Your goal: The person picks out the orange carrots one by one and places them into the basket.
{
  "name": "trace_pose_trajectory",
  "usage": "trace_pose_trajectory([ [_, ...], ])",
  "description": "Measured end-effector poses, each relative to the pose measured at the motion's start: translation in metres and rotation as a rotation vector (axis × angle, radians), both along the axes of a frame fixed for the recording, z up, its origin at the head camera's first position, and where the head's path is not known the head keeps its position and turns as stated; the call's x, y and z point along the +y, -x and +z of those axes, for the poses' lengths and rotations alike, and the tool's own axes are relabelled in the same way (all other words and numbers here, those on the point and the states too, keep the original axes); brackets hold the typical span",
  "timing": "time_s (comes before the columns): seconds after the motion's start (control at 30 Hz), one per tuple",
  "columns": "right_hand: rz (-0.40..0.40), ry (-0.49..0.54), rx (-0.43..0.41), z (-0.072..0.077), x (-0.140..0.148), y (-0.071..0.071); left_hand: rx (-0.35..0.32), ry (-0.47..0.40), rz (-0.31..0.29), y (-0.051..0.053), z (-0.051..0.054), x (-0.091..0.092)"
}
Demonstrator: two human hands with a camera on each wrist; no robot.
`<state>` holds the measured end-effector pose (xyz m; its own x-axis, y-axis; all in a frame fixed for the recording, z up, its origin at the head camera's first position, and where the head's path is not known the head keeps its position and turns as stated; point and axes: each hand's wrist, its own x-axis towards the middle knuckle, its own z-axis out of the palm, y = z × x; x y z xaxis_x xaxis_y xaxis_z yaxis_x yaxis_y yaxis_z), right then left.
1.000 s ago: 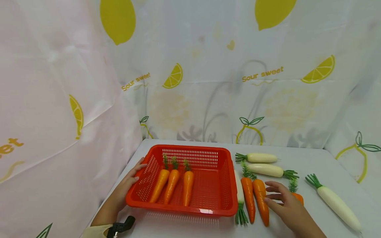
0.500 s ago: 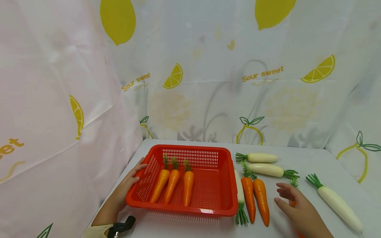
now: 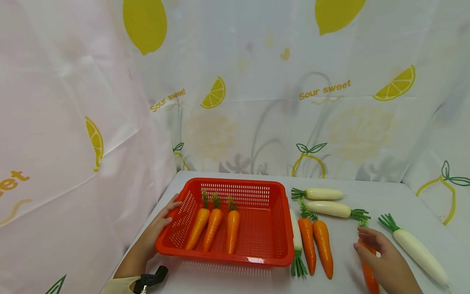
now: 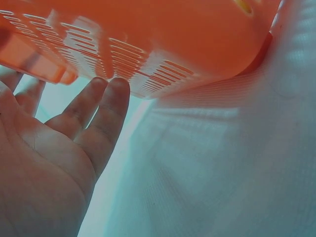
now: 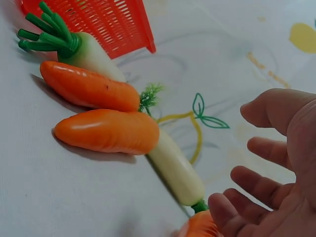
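Observation:
The red basket (image 3: 227,259) holds three carrots, one of them (image 3: 232,230) apart from the other two. At the basket's left side, my left hand (image 3: 152,232) has extended fingers touching the slotted wall, as the left wrist view shows with the hand (image 4: 54,143) and the basket (image 4: 197,39). My right hand (image 3: 391,261) hovers over a carrot (image 3: 370,277) on the table, partly hiding it. In the right wrist view, that hand (image 5: 281,182) has its fingers apart, the little-finger side close to the carrot (image 5: 200,226). Whether they touch cannot be told.
Right of the basket, a white radish (image 3: 295,234) lies beside two carrots (image 3: 307,245). Two more radishes (image 3: 324,194) lie behind them, and another (image 3: 420,251) lies at the far right. A lemon-print curtain (image 3: 249,122) stands behind the white table (image 3: 382,196).
My right hand has moved right, away from the two carrots beside the basket, to the separate carrot on the right. My left hand and the basket have stayed in place.

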<state>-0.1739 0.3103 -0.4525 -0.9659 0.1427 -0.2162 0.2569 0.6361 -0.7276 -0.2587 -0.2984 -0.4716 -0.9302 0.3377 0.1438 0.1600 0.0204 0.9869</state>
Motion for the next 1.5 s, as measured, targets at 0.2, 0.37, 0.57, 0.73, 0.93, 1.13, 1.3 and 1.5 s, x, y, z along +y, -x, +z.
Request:
trace_pose_trajectory([
  [0.2, -0.047, -0.001, -0.061, -0.001, 0.010, -0.003, 0.004, 0.001, -0.003, 0.000, 0.000, 0.000],
  [0.37, -0.026, -0.047, -0.051, -0.005, 0.017, -0.005, 0.000, 0.008, 0.004, 0.000, 0.001, 0.001],
  [0.57, -0.040, -0.096, -0.087, -0.014, 0.026, -0.003, -0.027, 0.002, 0.013, -0.001, 0.002, 0.001],
  [0.73, -0.060, -0.077, -0.143, -0.024, 0.030, -0.001, -0.035, 0.006, 0.023, -0.001, 0.002, 0.002],
  [0.93, -0.046, -0.075, -0.185, -0.030, 0.033, 0.000, -0.026, 0.010, 0.026, -0.001, 0.002, 0.002],
  [1.13, -0.014, -0.088, -0.196, -0.037, 0.034, 0.003, -0.030, 0.011, 0.026, -0.001, 0.003, 0.002],
  [1.3, -0.004, -0.092, -0.189, -0.042, 0.035, 0.005, -0.029, 0.011, 0.031, -0.001, 0.002, 0.002],
  [1.5, 0.001, -0.090, -0.194, -0.041, 0.032, 0.003, -0.022, 0.008, 0.017, 0.000, 0.001, 0.000],
])
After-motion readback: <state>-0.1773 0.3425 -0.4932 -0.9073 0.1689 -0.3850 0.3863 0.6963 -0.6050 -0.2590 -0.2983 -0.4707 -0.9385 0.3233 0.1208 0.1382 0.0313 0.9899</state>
